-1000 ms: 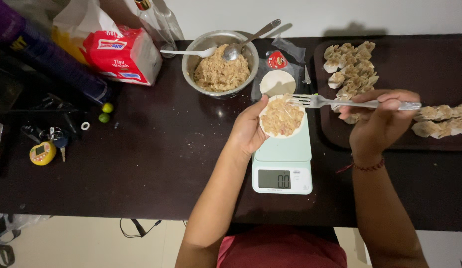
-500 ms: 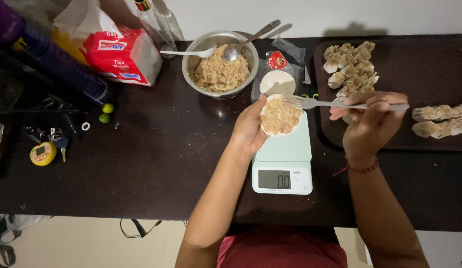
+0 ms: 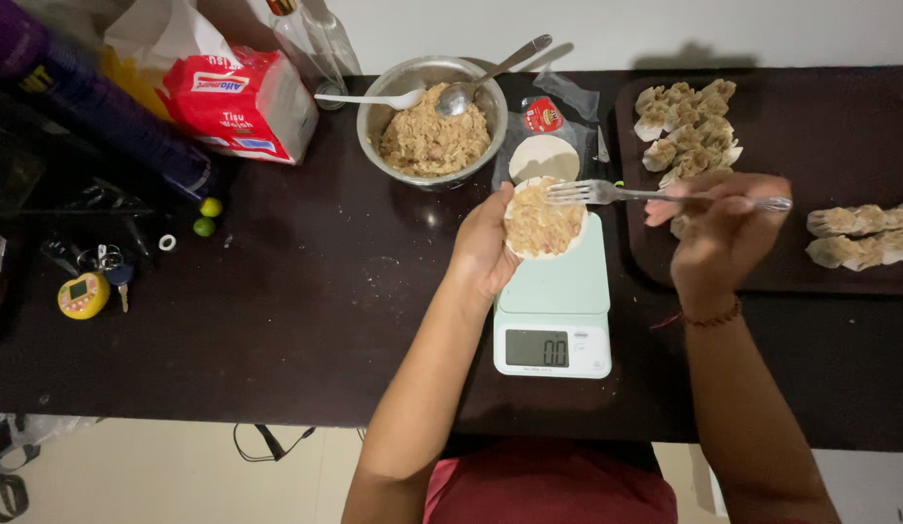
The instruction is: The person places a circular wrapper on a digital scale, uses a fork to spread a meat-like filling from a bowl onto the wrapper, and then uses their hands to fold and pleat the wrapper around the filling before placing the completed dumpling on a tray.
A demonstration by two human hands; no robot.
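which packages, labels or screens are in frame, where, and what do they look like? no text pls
Tissue pack: back left of the table, soft rectangular block, red and white wrapper.
Clear wrapper bag: right of the metal bowl, flat, with a round red label.
Kitchen scale: front centre, under the left hand, pale green, small grey screen.
Yellow keychain gadget: far left, egg-shaped, tiny screen.
Purple tube: back left, long, lying slantwise.

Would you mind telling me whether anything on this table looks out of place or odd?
Keys and two limes lie loose at the table's left, away from the food. A white spoon rests across the bowl's rim. Nothing looks spilled.
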